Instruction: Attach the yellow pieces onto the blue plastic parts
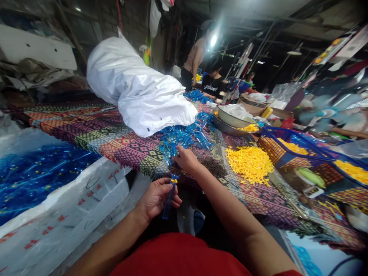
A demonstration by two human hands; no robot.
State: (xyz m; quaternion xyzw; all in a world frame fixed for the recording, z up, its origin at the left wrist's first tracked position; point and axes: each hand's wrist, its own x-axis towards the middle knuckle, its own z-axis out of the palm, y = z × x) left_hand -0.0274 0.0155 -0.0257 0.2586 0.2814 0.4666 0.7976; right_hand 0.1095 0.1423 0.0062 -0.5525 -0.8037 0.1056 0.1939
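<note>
My left hand [161, 196] is closed around a long, translucent blue plastic piece [169, 201] with a small yellow part [174, 180] at its upper end. The piece hangs upright in front of my red shirt. Just above it, my right hand [186, 160] is at the table edge with its fingers curled together. Its fingertips meet the near side of a heap of clear blue plastic pieces [198, 138]; whatever they pinch is too small to make out. A mound of small yellow plastic parts [249, 165] lies to the right, and small dark bits [214, 167] lie between.
A large white sack [143, 92] lies across the patterned cloth [115, 147]. Foam boxes [94, 191] with blue pieces stand at left. Metal bowls [235, 119] and blue baskets [290, 147] of yellow parts are at right. Another person [212, 82] sits across, one [197, 55] stands behind.
</note>
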